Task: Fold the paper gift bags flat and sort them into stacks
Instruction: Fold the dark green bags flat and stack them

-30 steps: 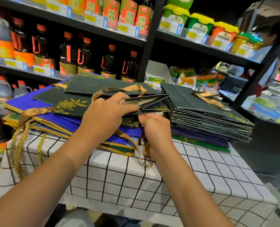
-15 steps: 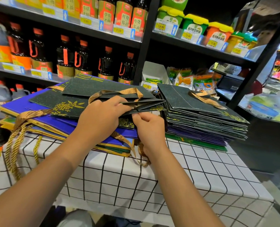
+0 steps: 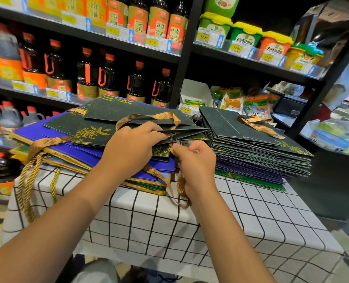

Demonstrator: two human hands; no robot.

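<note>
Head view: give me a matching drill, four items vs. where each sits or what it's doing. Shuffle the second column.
Items:
1. left hand
2. right hand
3. right stack
4. cord handles

States:
A. hang over the table's left edge
B. lies flat on the table, black bag on top
C. pinches a ribbon handle
D. grips the folded black bag

Pairs: 1-D, 2-C, 3-B, 4-A

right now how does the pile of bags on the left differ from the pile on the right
The left pile is loose and fanned out, with blue bags showing beneath dark ones; the right pile is squared up, with a dark top, purple middle and green bottom. The left pile's ribbons and gold cords dangle over the table edge; the right pile's ribbon lies on top. Both sit on the checked cloth, topped by dark bags with gold print.
</note>
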